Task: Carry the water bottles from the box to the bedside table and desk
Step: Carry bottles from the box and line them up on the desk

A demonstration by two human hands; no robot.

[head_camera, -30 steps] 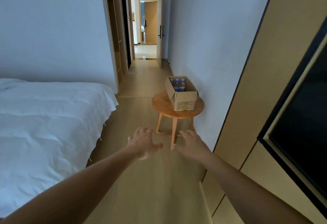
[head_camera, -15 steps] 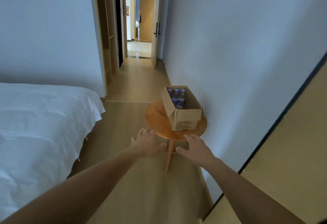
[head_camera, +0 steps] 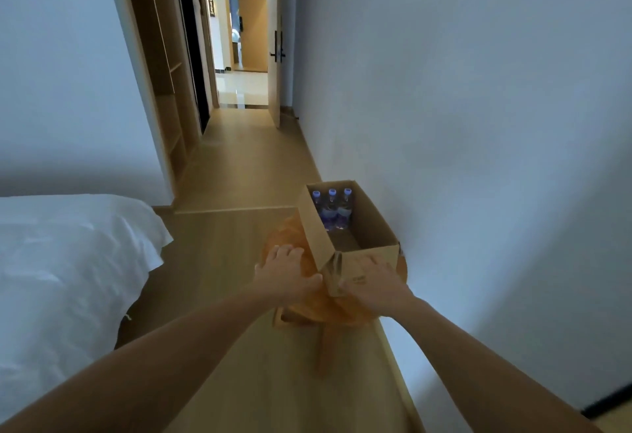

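Flanking the box [head_camera: 316,229] corner: left grip [head_camera: 285,273], right grip [head_camera: 371,284], open.

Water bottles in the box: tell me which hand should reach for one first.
Right, probably. The right hand is at the box's near end, facing its open top and the water bottles; the left hand sits outside its left wall.
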